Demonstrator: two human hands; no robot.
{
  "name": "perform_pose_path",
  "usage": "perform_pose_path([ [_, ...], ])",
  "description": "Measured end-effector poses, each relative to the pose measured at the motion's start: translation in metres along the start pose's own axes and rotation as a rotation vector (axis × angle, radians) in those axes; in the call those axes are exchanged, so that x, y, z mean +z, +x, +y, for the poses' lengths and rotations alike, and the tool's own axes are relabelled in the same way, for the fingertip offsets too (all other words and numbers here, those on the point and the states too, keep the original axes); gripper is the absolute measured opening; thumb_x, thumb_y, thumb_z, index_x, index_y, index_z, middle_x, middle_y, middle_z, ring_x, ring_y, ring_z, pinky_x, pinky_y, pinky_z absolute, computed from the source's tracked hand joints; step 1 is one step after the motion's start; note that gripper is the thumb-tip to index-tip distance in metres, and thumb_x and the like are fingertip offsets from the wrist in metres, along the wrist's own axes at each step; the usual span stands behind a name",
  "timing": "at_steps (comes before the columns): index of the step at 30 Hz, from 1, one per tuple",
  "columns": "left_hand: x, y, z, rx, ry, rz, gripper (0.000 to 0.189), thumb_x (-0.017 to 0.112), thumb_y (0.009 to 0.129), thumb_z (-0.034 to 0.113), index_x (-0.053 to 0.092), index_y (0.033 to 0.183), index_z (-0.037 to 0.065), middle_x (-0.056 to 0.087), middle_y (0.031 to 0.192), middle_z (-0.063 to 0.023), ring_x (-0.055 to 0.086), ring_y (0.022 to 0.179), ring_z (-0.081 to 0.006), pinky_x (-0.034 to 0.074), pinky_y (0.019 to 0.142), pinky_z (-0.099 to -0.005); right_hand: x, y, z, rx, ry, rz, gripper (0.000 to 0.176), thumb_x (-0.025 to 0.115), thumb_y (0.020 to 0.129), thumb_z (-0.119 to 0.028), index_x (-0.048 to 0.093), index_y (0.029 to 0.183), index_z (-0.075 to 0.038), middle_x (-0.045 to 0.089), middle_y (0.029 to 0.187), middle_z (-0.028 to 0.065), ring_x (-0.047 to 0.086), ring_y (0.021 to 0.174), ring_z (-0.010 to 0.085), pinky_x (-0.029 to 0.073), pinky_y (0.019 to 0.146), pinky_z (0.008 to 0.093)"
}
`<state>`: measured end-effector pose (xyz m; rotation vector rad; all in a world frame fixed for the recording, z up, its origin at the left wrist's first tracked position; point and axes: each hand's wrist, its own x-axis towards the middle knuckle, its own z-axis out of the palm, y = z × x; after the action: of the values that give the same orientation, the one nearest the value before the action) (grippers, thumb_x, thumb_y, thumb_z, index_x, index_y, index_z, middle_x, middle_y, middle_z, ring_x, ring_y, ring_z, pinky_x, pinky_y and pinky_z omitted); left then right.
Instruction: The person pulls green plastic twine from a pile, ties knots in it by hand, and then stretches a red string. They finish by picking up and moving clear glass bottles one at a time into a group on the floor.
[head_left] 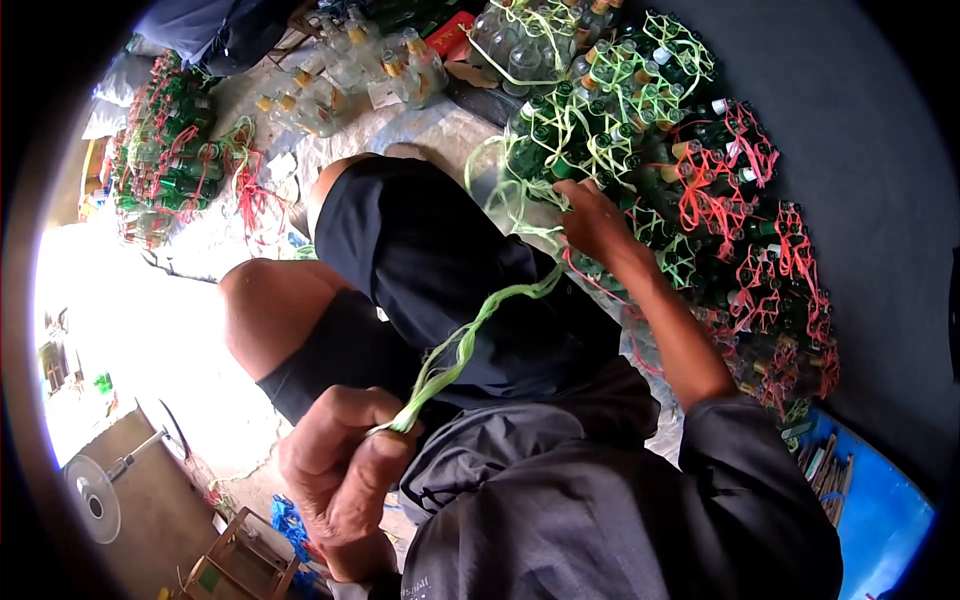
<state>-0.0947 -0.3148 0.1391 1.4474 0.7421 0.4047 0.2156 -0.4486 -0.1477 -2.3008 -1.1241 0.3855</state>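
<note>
The left hand (pixel 340 480) is closed, thumb and forefinger pinching the end of a loosely twisted, light-green plastic twine (pixel 467 343), a grip suited to something so thin. The twine slants above the black-clothed thighs (pixel 420 250), apparently lifted to keep it apart from the tangle. The right hand (pixel 597 225) is partly curled beside green glass bottles (pixel 530 155) at the floor's (pixel 440 130) right edge; whether its fingertips grip the twine, I cannot tell

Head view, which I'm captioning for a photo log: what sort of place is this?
Probably a bottle-collecting or recycling workspace: green bottles stand bundled in coloured twine, clear bottles sit grouped nearby, and the left hand pinches green twine.
</note>
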Motion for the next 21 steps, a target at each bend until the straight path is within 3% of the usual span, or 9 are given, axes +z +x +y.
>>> perform_pose_path([
  [1, 0.006, 0.002, 0.001, -0.032, 0.031, 0.036, 0.027, 0.069, 0.094, 0.024, 0.062, 0.091, -0.002, 0.056, 0.069, 0.0004, 0.042, 0.059, -0.0043, 0.027, 0.054, -0.0213, -0.012, -0.001, -0.01, -0.03, 0.026, 0.023, 0.032, 0.065, 0.086, -0.005, 0.063, 0.118, -0.005, 0.064, 0.107, 0.0244, 0.063, 0.098, 0.0485, 0.052, 0.085, 0.0534],
  [3, 0.014, 0.009, 0.003, -0.119, 0.053, 0.053, 0.029, 0.072, 0.089, 0.026, 0.064, 0.086, -0.001, 0.055, 0.068, 0.0031, 0.042, 0.061, -0.003, 0.027, 0.057, -0.0199, -0.045, 0.002, -0.039, -0.039, 0.204, -0.023, 0.028, 0.063, 0.092, -0.004, 0.066, 0.12, -0.002, 0.067, 0.11, 0.0168, 0.067, 0.102, 0.0309, 0.053, 0.089, 0.0383],
  [7, 0.008, 0.028, -0.008, -0.043, 0.048, -0.265, 0.008, 0.067, 0.098, 0.001, 0.066, 0.102, -0.006, 0.064, 0.078, -0.0024, 0.052, 0.066, -0.0053, 0.039, 0.059, -0.0215, -0.123, -0.015, -0.13, -0.147, 0.712, -0.165, 0.028, 0.062, 0.103, -0.023, 0.068, 0.12, -0.001, 0.071, 0.111, 0.0098, 0.069, 0.104, 0.0177, 0.055, 0.088, 0.0318],
  [11, 0.024, 0.042, -0.02, 0.089, 0.1, -0.353, 0.009, 0.067, 0.098, 0.002, 0.065, 0.106, -0.003, 0.061, 0.071, -0.0067, 0.053, 0.06, -0.0104, 0.042, 0.057, -0.0269, -0.148, -0.032, -0.185, -0.612, 0.673, -0.226, 0.038, 0.071, 0.098, -0.028, 0.064, 0.12, 0.002, 0.07, 0.104, 0.0142, 0.072, 0.094, 0.0239, 0.056, 0.08, 0.0341],
  [14, 0.027, 0.044, -0.025, 0.12, 0.129, -0.315, 0.01, 0.064, 0.099, 0.004, 0.065, 0.108, 0.0, 0.063, 0.07, -0.0107, 0.059, 0.058, -0.0181, 0.047, 0.058, -0.0311, -0.148, -0.043, -0.189, -0.514, 0.536, -0.409, 0.023, 0.072, 0.097, -0.021, 0.066, 0.097, 0.001, 0.065, 0.076, 0.0125, 0.068, 0.066, 0.0258, 0.049, 0.057, 0.0373],
  [15, 0.016, 0.044, -0.015, -0.041, 0.172, -0.38, 0.011, 0.066, 0.101, 0.008, 0.065, 0.108, -0.001, 0.062, 0.077, 0.0001, 0.052, 0.071, -0.0045, 0.043, 0.062, -0.0243, -0.144, -0.04, -0.186, -0.539, 0.61, -0.431, 0.025, 0.069, 0.098, -0.019, 0.065, 0.083, 0.0, 0.058, 0.065, 0.0103, 0.06, 0.056, 0.0255, 0.043, 0.051, 0.0391],
  [17, 0.008, 0.039, -0.028, 0.031, 0.164, -0.376, 0.014, 0.065, 0.102, 0.013, 0.065, 0.108, 0.0, 0.06, 0.069, -0.0058, 0.052, 0.061, -0.0094, 0.042, 0.056, -0.0305, -0.147, -0.044, -0.174, -0.343, 0.684, -0.507, 0.026, 0.067, 0.097, -0.021, 0.068, 0.083, 0.001, 0.061, 0.068, 0.007, 0.059, 0.057, 0.0159, 0.041, 0.05, 0.0319],
  [20, -0.012, 0.034, -0.037, 0.13, 0.202, -0.393, 0.02, 0.064, 0.104, 0.02, 0.064, 0.108, 0.0, 0.057, 0.064, -0.0104, 0.055, 0.055, -0.0202, 0.043, 0.053, -0.0353, -0.136, -0.046, -0.114, -0.04, 1.037, -0.286, 0.029, 0.064, 0.102, -0.027, 0.067, 0.114, 0.0, 0.064, 0.076, 0.005, 0.051, 0.061, 0.0091, 0.038, 0.052, 0.0234],
  [21, -0.019, 0.028, -0.04, 0.098, 0.204, -0.38, 0.021, 0.062, 0.105, 0.022, 0.064, 0.105, 0.0, 0.058, 0.066, -0.0119, 0.058, 0.057, -0.0254, 0.045, 0.055, -0.0368, -0.131, -0.044, -0.112, 0.069, 1.151, -0.091, 0.026, 0.061, 0.105, -0.027, 0.066, 0.106, -0.001, 0.06, 0.073, 0.0031, 0.041, 0.056, 0.0056, 0.032, 0.05, 0.021],
])
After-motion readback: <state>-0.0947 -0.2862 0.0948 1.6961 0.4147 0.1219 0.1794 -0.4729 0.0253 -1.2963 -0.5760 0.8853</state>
